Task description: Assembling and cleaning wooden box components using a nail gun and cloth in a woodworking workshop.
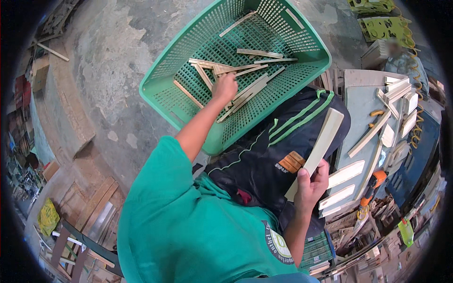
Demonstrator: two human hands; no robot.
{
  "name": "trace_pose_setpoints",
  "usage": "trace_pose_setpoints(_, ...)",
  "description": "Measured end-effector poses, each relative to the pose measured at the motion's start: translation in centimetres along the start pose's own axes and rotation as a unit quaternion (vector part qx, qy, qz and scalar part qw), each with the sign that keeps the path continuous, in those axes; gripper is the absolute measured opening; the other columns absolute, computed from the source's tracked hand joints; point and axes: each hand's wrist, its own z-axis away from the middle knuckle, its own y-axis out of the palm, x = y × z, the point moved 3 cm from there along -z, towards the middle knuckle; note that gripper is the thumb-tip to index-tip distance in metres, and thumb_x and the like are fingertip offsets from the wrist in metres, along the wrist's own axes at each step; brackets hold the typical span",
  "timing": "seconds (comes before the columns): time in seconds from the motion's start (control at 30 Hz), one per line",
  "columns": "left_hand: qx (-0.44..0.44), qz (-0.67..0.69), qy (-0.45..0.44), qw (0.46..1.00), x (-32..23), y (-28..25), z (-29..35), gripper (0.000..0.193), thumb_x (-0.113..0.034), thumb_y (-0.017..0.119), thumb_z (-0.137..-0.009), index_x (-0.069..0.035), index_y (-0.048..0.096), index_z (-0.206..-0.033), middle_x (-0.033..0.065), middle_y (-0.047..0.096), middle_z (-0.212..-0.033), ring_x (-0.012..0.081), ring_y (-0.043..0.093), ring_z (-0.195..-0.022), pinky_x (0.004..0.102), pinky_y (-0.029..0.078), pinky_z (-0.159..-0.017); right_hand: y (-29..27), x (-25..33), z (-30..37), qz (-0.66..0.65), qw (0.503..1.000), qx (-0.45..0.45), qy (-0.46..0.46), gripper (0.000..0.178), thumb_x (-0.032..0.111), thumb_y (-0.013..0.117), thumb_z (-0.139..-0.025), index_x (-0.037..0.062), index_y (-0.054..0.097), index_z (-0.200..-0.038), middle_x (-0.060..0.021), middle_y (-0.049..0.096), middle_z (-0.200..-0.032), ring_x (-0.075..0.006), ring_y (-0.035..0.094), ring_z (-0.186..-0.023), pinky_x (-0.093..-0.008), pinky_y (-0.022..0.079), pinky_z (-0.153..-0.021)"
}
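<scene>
The left hand (pixel 225 87) reaches among thin wooden strips (pixel 245 70) inside the green plastic basket (pixel 311 70); the right hand (pixel 311 181) holds a flat pale wooden slat (pixel 325 137).

A stained grey concrete floor (pixel 113 52) is filling the far left. A grey bench (pixel 361 101) is standing at the right, scrap planks (pixel 94 212) are lying near left, and daylight is falling evenly.
</scene>
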Motion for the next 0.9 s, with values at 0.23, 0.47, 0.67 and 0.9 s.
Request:
trace_pose_setpoints(0.23,-0.037,-0.168,0.081,0.982,1.6,4.2,-8.2,0.020,-0.015,0.059,-0.093,-0.010,0.065,-0.111,0.0112,0.063,-0.117,0.0302,0.057,-0.115,0.0474,0.045,-0.097,-0.2,-0.9,0.5,0.085,0.995,-0.051,-0.016,0.059,0.042,0.076,-0.083,-0.0005,0.054,-0.117,-0.0002,0.052,-0.093,-0.0100,0.049,-0.084,-0.0231,0.039,-0.075)
trace_pose_setpoints(0.47,0.079,-0.298,0.090,0.947,0.7,7.8,-8.6,0.022,-0.017,0.060,-0.092,-0.008,0.065,-0.112,0.0098,0.065,-0.117,0.0274,0.057,-0.117,0.0453,0.044,-0.097,0.5,0.3,0.4,0.067,0.994,-0.072,0.038,0.059,0.043,0.076,-0.082,-0.0016,0.054,-0.114,-0.0020,0.052,-0.096,-0.0133,0.050,-0.089,-0.0263,0.039,-0.084)
trace_pose_setpoints(0.67,0.138,-0.142,0.031,0.980,1.4,7.9,-4.4,0.021,-0.014,0.054,-0.093,-0.007,0.066,-0.109,0.0178,0.070,-0.109,0.0342,0.064,-0.109,0.0474,0.048,-0.096,0.1,0.0,0.0,0.072,0.995,-0.061,0.035,0.057,0.041,0.076,-0.082,-0.0016,0.054,-0.114,-0.0027,0.053,-0.096,-0.0140,0.049,-0.090,-0.0270,0.039,-0.084)
trace_pose_setpoints(0.9,-0.144,0.058,-0.130,0.979,6.7,5.0,-5.0,0.024,-0.018,0.060,-0.090,-0.005,0.065,-0.109,0.0179,0.068,-0.104,0.0377,0.067,-0.096,0.0468,0.055,-0.085,0.6,0.1,0.0,0.062,0.994,-0.085,0.035,0.064,0.039,0.076,-0.081,-0.0036,0.052,-0.122,-0.0051,0.055,-0.102,-0.0154,0.051,-0.095,-0.0279,0.040,-0.087)
